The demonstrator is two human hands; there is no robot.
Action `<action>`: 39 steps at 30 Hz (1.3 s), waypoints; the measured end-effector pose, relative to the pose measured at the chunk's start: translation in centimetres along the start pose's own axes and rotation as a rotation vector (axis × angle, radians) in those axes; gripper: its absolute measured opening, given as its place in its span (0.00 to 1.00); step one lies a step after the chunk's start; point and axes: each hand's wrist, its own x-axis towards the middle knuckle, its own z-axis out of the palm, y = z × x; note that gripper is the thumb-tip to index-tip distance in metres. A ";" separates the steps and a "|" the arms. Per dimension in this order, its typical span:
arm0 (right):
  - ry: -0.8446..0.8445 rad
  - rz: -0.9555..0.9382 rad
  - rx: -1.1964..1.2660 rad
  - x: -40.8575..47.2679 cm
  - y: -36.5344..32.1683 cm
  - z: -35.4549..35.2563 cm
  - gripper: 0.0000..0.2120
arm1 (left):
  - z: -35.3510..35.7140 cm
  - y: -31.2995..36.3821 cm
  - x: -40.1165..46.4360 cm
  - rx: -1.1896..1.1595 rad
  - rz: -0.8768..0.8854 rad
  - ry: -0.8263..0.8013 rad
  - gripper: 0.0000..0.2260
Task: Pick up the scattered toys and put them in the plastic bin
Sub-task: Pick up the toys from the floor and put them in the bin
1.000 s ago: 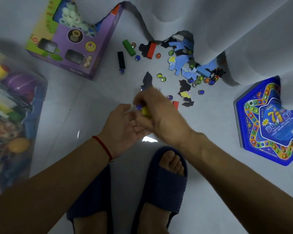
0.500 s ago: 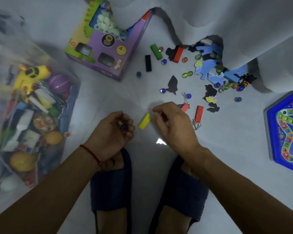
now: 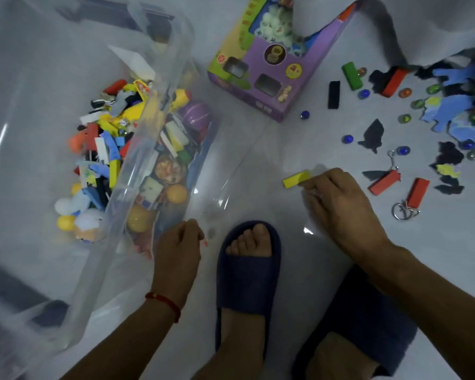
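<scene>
single head-worn wide-angle view, looking steeply down from close above, floor (image 3: 258, 171) filling the frame

Dark blue slippers (image 3: 247, 272) at six o'clock on pale floor (image 3: 258, 160); red string bracelet (image 3: 163, 301) at seven; white draped cloth (image 3: 422, 20) at one o'clock.

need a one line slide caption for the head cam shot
Right hand pinches a yellow block on the floor while the left hand reaches toward the clear plastic bin of toys.
</scene>
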 end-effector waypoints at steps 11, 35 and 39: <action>-0.083 -0.043 0.172 -1.4 -3.5 0.9 0.07 | -1.9 -8.6 -5.0 0.007 -0.408 0.006 0.22; -0.183 0.005 0.178 -3.2 -2.5 1.4 0.06 | 1.8 -7.9 -2.9 0.276 -0.023 0.027 0.10; -0.143 0.026 0.163 -2.9 -2.1 1.2 0.07 | 1.0 -8.1 -1.9 0.259 0.045 -0.044 0.06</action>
